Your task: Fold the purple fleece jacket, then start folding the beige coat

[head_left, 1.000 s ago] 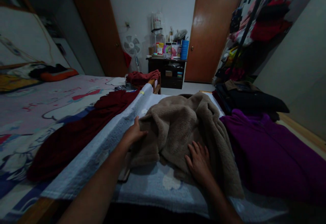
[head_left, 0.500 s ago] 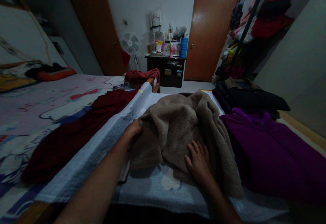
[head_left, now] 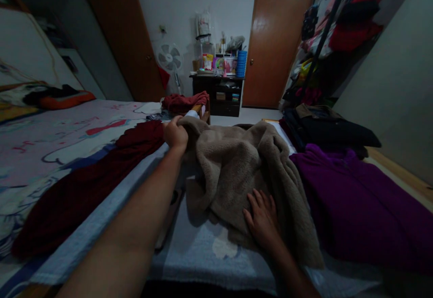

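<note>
A fuzzy tan garment (head_left: 237, 167) lies crumpled on the light blue bedcover (head_left: 199, 248) in front of me. My left hand (head_left: 176, 133) is closed round an upper edge of this tan garment and holds it lifted toward the far left. Flat on the garment's lower part rests my right hand (head_left: 264, 219), fingers spread, pressing it down.
A purple garment (head_left: 355, 203) lies to the right, dark folded clothes (head_left: 331, 131) behind it. A maroon cloth (head_left: 84, 185) stretches along the left on a patterned bed (head_left: 43, 140). Farther back stand a fan (head_left: 171, 58), a dark cluttered cabinet (head_left: 219, 92), a wooden door (head_left: 274, 40) and hanging clothes (head_left: 338, 22).
My left hand closed on the tan garment's edge and pulled it up and away toward the far left, stretching the fabric. My right hand stayed pressed in place.
</note>
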`<act>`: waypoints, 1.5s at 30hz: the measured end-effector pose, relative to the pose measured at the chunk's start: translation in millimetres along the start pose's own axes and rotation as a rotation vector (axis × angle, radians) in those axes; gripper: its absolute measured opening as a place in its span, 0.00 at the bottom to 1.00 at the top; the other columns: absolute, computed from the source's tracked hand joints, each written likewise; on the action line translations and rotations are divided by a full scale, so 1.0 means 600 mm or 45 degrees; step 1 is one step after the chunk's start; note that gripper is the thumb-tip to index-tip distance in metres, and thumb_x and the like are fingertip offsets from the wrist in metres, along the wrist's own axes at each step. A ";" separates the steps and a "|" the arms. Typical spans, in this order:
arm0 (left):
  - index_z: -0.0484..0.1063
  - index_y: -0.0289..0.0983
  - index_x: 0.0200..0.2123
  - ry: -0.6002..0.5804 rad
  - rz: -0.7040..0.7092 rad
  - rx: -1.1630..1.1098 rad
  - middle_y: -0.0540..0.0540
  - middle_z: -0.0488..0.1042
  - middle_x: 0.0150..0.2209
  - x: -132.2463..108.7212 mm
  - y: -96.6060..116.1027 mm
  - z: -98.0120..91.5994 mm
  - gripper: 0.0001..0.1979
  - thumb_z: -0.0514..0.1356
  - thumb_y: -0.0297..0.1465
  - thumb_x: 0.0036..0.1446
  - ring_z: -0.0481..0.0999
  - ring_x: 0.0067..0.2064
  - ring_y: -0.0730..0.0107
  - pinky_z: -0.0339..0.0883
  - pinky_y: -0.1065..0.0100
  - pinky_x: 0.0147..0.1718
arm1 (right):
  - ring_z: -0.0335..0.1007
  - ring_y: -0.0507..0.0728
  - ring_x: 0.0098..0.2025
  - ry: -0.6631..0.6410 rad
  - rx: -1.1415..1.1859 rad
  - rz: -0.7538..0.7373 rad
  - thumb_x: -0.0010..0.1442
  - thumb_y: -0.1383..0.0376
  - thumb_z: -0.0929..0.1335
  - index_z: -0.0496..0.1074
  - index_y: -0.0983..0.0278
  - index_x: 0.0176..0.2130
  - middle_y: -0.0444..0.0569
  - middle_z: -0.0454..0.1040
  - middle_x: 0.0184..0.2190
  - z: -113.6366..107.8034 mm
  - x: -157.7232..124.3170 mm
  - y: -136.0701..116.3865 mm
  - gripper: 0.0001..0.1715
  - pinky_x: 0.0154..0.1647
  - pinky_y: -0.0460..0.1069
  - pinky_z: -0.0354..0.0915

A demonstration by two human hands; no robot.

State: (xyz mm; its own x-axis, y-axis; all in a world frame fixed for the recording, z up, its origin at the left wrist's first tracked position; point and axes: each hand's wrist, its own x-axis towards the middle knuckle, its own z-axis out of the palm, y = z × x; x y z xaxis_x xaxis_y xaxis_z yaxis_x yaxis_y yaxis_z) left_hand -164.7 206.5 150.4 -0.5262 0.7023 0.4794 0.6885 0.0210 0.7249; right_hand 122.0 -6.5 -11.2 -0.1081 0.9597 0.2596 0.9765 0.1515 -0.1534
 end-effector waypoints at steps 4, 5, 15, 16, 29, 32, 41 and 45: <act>0.74 0.40 0.50 -0.034 0.383 0.034 0.43 0.65 0.53 -0.036 0.055 0.027 0.22 0.51 0.19 0.56 0.70 0.51 0.63 0.64 0.65 0.50 | 0.53 0.66 0.65 0.000 0.003 0.007 0.63 0.58 0.62 0.68 0.62 0.58 0.54 0.63 0.63 -0.001 0.000 0.000 0.26 0.66 0.65 0.44; 0.73 0.41 0.51 -0.164 0.526 0.065 0.44 0.63 0.54 -0.056 0.057 0.037 0.22 0.52 0.20 0.57 0.69 0.51 0.64 0.64 0.66 0.49 | 0.53 0.66 0.65 0.005 0.004 0.008 0.63 0.58 0.62 0.68 0.62 0.58 0.54 0.63 0.63 -0.001 0.000 -0.001 0.26 0.66 0.65 0.44; 0.74 0.44 0.46 -1.150 1.229 0.291 0.47 0.70 0.54 -0.211 -0.004 0.081 0.15 0.55 0.28 0.56 0.73 0.48 0.63 0.65 0.63 0.49 | 0.52 0.66 0.65 0.010 -0.011 -0.013 0.63 0.57 0.62 0.67 0.62 0.58 0.53 0.63 0.63 0.002 -0.002 0.002 0.26 0.66 0.65 0.44; 0.71 0.44 0.51 -1.153 1.160 0.204 0.47 0.69 0.56 -0.207 -0.005 0.076 0.19 0.55 0.28 0.57 0.72 0.50 0.64 0.64 0.64 0.51 | 0.52 0.66 0.65 0.012 -0.009 -0.015 0.63 0.57 0.62 0.67 0.62 0.58 0.53 0.63 0.63 0.003 -0.002 0.002 0.26 0.66 0.65 0.44; 0.36 0.36 0.67 -1.053 -0.450 -0.283 0.30 0.63 0.61 -0.180 -0.083 0.052 0.64 0.74 0.40 0.35 0.71 0.57 0.48 0.68 0.57 0.50 | 0.46 0.67 0.68 -0.140 0.117 -0.113 0.62 0.48 0.63 0.64 0.60 0.62 0.53 0.59 0.65 -0.025 -0.011 -0.005 0.34 0.67 0.67 0.37; 0.46 0.35 0.65 -0.982 -0.433 -0.372 0.34 0.68 0.58 -0.193 -0.085 0.045 0.53 0.71 0.33 0.39 0.73 0.53 0.53 0.69 0.59 0.49 | 0.41 0.68 0.70 -0.251 0.182 -0.178 0.57 0.44 0.66 0.61 0.61 0.64 0.56 0.54 0.68 -0.033 -0.015 -0.009 0.43 0.67 0.67 0.40; 0.72 0.35 0.48 -0.627 0.082 -0.277 0.46 0.76 0.45 -0.091 -0.070 0.003 0.24 0.53 0.19 0.46 0.75 0.48 0.62 0.68 0.63 0.50 | 0.44 0.65 0.69 -0.230 0.285 -0.227 0.59 0.59 0.67 0.61 0.63 0.63 0.56 0.54 0.67 -0.094 -0.050 -0.015 0.35 0.66 0.61 0.53; 0.73 0.40 0.48 -0.430 0.505 0.228 0.41 0.72 0.52 -0.058 -0.064 -0.016 0.19 0.52 0.22 0.57 0.67 0.57 0.54 0.56 0.51 0.59 | 0.54 0.62 0.66 0.071 0.414 -0.170 0.64 0.58 0.62 0.63 0.58 0.61 0.52 0.58 0.65 -0.174 -0.066 0.010 0.27 0.63 0.58 0.59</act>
State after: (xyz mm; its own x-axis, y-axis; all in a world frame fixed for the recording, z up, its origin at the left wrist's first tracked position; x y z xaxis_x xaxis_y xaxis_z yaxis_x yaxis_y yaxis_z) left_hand -177.7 174.7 110.4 -0.0399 0.8695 0.4923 0.8910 -0.1920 0.4114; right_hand 151.5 -68.1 77.4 -0.2119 0.9132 0.3481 0.8431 0.3510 -0.4074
